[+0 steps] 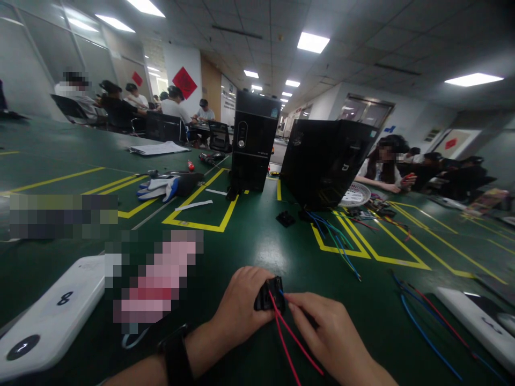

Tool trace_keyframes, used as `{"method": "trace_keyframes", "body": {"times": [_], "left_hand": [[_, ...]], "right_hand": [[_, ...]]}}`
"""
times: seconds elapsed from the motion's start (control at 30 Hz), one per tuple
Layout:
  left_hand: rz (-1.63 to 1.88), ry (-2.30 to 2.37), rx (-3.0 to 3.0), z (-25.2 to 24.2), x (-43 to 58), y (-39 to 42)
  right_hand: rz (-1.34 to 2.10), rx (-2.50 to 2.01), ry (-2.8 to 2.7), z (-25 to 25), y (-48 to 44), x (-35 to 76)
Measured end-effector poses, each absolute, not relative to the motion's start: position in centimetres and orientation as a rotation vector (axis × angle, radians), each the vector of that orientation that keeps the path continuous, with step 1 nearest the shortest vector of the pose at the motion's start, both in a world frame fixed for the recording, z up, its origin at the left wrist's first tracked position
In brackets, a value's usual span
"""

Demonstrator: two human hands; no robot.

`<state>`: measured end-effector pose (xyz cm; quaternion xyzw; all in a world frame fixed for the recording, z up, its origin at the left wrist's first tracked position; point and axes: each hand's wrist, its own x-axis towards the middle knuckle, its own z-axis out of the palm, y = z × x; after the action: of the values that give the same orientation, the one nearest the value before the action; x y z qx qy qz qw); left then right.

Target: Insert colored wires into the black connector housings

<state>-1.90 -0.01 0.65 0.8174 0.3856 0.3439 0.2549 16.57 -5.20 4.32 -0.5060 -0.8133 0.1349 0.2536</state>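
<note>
Near the front of the table, my left hand (245,300) is wrapped round a small black terminal block (277,289), a wristband on that arm. Two red wires (288,340) run from the block's top toward me. On its right side, my right hand (328,327) pinches a blue wire (281,293) close to the block. The fingers hide most of that wire, so I cannot tell how far its tip reaches in. A similar black block (285,218) lies farther off on the green table (257,244).
Loose blue and green wires (340,238) lie beyond my right hand, blue and red wires (426,321) farther right. White devices (52,316) (475,316) flank both sides. Black computer cases (255,142) (328,161) stand ahead. A glove (159,187) lies left; a person (386,166) sits across.
</note>
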Motion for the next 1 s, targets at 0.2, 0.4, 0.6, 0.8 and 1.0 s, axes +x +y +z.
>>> {"method": "trace_keyframes", "body": {"times": [0.2,0.4,0.6,0.8,1.0], "left_hand": [[0.921,1.052,2.224,0.9,-1.9,-0.1],[0.880,1.208,2.266,1.1,-1.9,-0.2],[0.848,1.234,2.280,1.1,-1.9,-0.3],[0.861,1.284,2.276,1.0,-2.0,-0.4],[0.856,1.259,2.256,1.2,-2.0,-0.5]], "right_hand": [[0.454,-1.441,-2.255,4.3,-5.2,16.7],[0.496,-1.635,-2.218,5.1,-5.1,16.9],[0.517,-1.723,-2.249,5.2,-5.3,17.0],[0.414,-1.454,-2.072,5.8,-5.5,16.8],[-0.029,-1.320,-1.635,6.4,-5.9,18.2]]}}
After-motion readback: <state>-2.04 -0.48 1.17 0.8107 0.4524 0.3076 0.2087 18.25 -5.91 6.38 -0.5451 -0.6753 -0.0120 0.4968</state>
